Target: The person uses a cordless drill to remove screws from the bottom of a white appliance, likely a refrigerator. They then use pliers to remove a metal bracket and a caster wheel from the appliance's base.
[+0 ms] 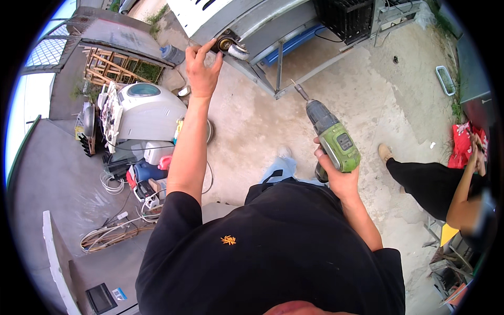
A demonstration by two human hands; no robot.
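My left hand [203,73] reaches forward with its fingers spread, the tips against or right beside a caster wheel [231,46]. That caster is fixed at the near corner of a grey metal frame [254,73]. It looks dark and brass-coloured with a pale tread. A green and dark grey cordless drill [336,136] is in my right hand [341,178], which wraps round its handle. From the drill's chuck a long bit [300,90] points up and left toward the frame's lower corner, apart from it. My palm and the drill body hide part of the handle.
At left, a white washing machine [149,110] lies among bottles, tools and coiled cables [113,239]. Wooden pallets [118,68] and a blue water jug [170,54] stand behind. Another person [430,181] sits at right by red cloth [464,144]. A shallow tray [445,80] lies at far right.
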